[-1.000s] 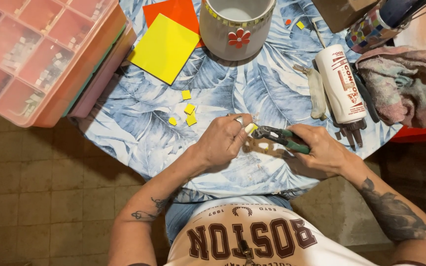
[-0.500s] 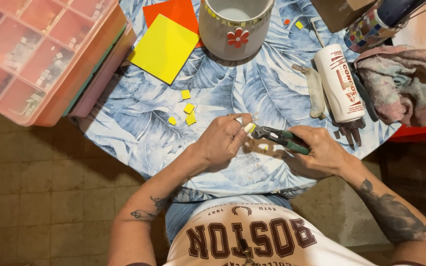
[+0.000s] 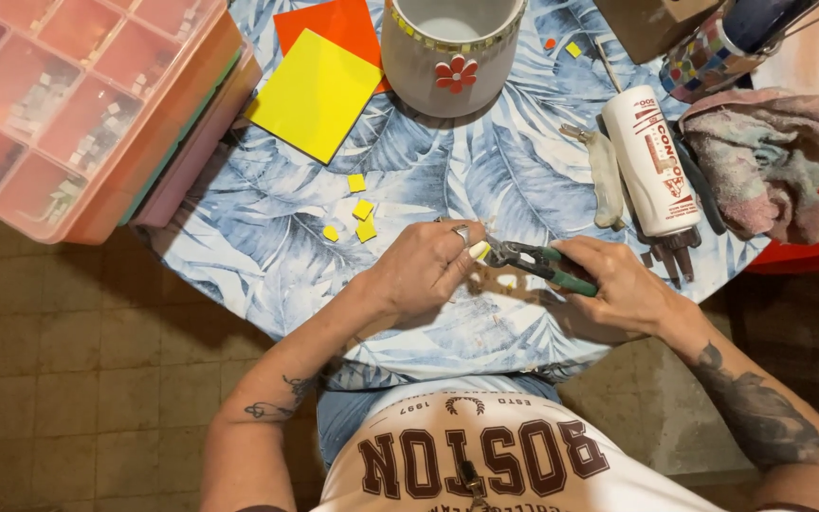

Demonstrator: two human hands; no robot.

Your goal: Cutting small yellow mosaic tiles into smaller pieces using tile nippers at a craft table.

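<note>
A small yellow tile piece [image 3: 482, 250] is sitting pinched between the fingertips of the left hand [image 3: 424, 270], just above the near edge of the tabletop [image 3: 267, 275], and the nose of the green-handled nippers [image 3: 540, 264] is meeting it from the right. The right hand [image 3: 618, 284] is gripping the nipper handles, fingers wrapped tight around them. Just behind the left hand, a few loose yellow chips [image 3: 360, 210] are lying on the leaf-patterned cloth. Farther back, toward the far edge, a yellow square sheet [image 3: 315, 95] is overlapping an orange sheet [image 3: 334, 24], beside a white pot [image 3: 447, 57] with a red flower on its side. Near the right edge a white glue tube [image 3: 656, 161] is lying next to a crumpled rag [image 3: 770, 156]. A pink compartment box [image 3: 68, 104] is hanging over the left edge.
</note>
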